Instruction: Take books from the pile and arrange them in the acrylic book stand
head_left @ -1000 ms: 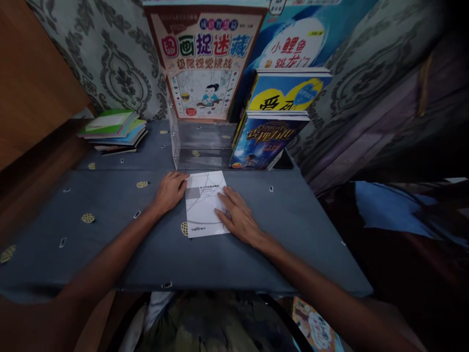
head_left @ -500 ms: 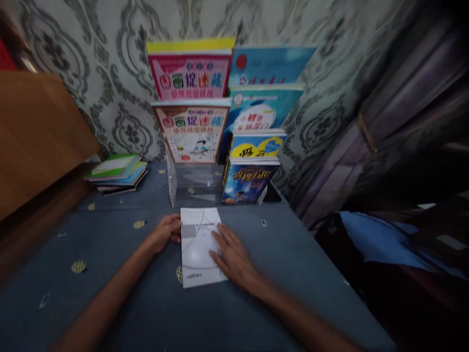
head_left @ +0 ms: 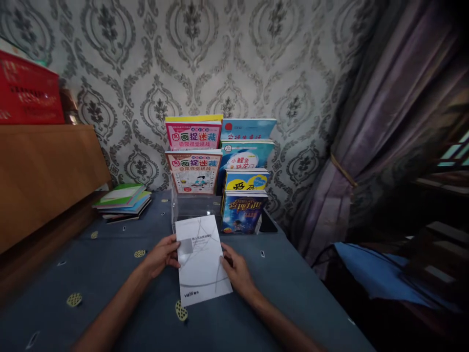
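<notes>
Nearest to the camera, both forearms reach over the table (head_left: 110, 274), which has a dark blue cloth with small yellow dots. The left hand (head_left: 161, 255) holds the left edge of a white booklet (head_left: 201, 259), fingers curled around it; the right hand (head_left: 234, 269) grips the right edge in the same way. The booklet seems lifted a little and tilted, around the middle of the table, its far edge close to the clear stand (head_left: 188, 208).

I judge the step in hand is carrying the booklet toward this stand. The next move probably calls for raising the booklet upright and aiming it at the empty front slot, beside the dark blue book (head_left: 242, 212).

Farther back, picture books (head_left: 194, 171) stand in rows. At the far left edge lies a stack of thin books (head_left: 122, 200).
</notes>
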Available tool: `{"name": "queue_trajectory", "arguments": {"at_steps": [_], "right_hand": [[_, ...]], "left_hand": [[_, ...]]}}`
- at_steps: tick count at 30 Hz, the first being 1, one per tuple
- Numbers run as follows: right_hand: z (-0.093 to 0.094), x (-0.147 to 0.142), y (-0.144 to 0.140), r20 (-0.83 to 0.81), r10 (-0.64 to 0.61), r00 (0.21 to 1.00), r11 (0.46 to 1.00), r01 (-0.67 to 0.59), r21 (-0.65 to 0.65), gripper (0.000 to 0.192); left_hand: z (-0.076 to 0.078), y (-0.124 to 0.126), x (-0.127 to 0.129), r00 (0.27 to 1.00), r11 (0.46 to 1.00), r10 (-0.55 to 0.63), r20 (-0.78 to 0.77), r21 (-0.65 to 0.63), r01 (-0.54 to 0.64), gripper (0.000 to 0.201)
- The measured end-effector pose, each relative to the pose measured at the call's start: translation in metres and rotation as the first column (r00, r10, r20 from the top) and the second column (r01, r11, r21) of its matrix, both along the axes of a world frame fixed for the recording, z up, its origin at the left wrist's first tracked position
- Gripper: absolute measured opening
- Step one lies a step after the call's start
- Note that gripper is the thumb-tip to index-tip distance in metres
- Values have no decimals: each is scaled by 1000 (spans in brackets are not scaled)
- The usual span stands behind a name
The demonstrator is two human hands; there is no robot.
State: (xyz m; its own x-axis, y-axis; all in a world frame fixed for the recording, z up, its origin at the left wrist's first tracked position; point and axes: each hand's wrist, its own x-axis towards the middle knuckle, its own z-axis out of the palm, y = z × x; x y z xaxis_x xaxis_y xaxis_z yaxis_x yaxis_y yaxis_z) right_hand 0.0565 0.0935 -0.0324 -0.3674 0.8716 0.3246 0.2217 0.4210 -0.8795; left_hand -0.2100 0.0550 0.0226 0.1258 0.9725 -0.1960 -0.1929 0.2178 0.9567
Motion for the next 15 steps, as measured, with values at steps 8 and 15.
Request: {"name": "queue_trajectory", "arguments": {"at_steps": [8,15], "right_hand": [[51,-22,7,14,-119,993,974,114,196,31],[29,-41,20,-9,-193,981,944,189,271,30]], "left_hand": [[40,12,3,968,938,211,-136,307,-162,45],[20,27,7,928,875,293,-232,457,-162,28]]}}
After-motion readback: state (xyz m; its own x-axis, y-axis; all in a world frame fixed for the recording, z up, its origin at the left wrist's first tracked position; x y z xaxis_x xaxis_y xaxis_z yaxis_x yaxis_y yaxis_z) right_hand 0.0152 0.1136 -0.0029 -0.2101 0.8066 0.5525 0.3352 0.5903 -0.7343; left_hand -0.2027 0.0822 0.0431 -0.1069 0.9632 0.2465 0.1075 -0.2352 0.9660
